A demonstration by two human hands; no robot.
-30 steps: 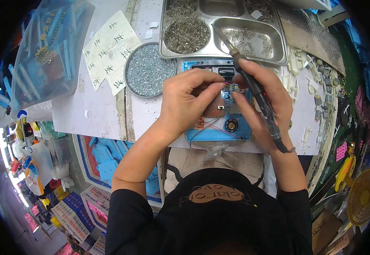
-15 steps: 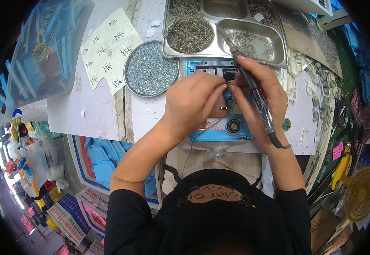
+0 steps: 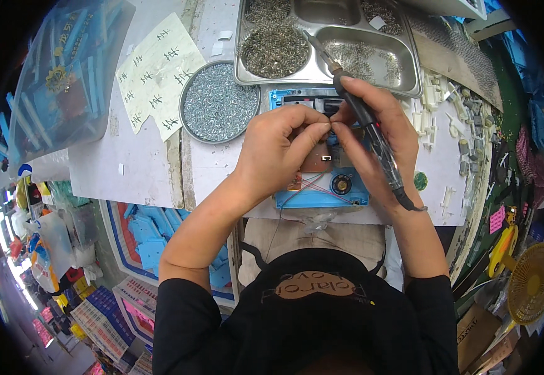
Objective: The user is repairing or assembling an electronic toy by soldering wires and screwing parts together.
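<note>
Over a blue plastic housing (image 3: 322, 199) my two hands meet, fingertips nearly touching. My left hand (image 3: 279, 147) is closed in a pinch; whatever lies between its fingers is too small to make out. Resting in my right hand (image 3: 389, 128) is a soldering iron (image 3: 363, 111), its metal tip pointing up and away and its cord trailing by the wrist. The thumb and a finger of that hand also come together beside the left fingertips. Inside the housing sit a brown circuit board (image 3: 314, 164), a round black speaker (image 3: 341, 184) and thin red wires (image 3: 312, 185). My hands hide part of the housing.
A round dish of small screws (image 3: 219, 103) stands left of the housing. Behind lies a steel compartment tray (image 3: 327, 80) with small metal parts. White plastic pieces (image 3: 431, 119) are scattered at right. A marked paper sheet (image 3: 159, 75) and a clear bag of blue parts (image 3: 66, 81) lie left.
Both hands have shifted slightly left, their fingertips drawing closer together. The soldering iron has moved a little left and up with the right hand.
</note>
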